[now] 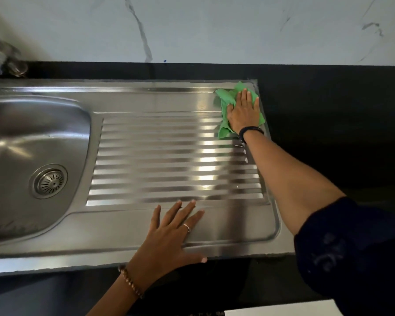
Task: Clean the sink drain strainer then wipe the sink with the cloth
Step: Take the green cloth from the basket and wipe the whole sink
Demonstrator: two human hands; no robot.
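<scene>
A stainless steel sink (128,101) with a ribbed drainboard fills the middle of the view. Its bowl lies at the left, and the round drain strainer (48,181) sits in the bowl's drain hole. A green cloth (226,99) lies crumpled at the drainboard's far right corner. My right hand (243,112) presses flat on top of it, fingers spread, and covers most of the cloth. My left hand (169,233) rests flat on the sink's near rim with fingers apart, holding nothing.
A metal tap (0,55) stands at the far left behind the bowl. Black countertop (328,124) surrounds the sink, widest on the right. A white marble-patterned wall (192,28) rises behind.
</scene>
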